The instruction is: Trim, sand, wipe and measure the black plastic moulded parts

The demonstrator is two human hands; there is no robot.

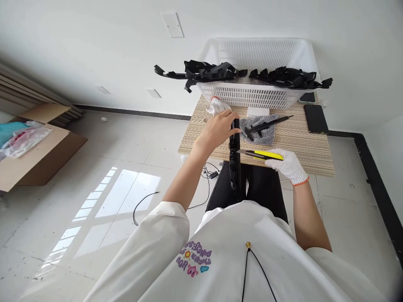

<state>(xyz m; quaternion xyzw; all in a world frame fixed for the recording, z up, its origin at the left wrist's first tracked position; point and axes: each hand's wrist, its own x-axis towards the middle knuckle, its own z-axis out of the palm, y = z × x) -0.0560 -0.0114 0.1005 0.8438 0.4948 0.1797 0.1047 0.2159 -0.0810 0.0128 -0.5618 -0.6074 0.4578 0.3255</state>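
My bare left hand (220,128) grips the upper end of a long black plastic part (234,163), which hangs down over the table's front edge toward my lap. In a white knit glove, my right hand (288,165) is closed round a yellow and black utility knife (267,155). Its blade points left and meets or nearly meets the part's right edge; contact is hard to make out. Behind the part, a black caliper (267,126) rests on a grey cloth (267,136). A second white glove (217,105) lies just beyond my left hand.
A white plastic basket (261,98) heaped with black plastic parts (210,72) stands at the table's back; some overhang its sides. A black phone (315,118) lies on the wood-grain table (310,157) at right. Cables (208,184) trail on the floor. An open cardboard box (47,157) stands far left.
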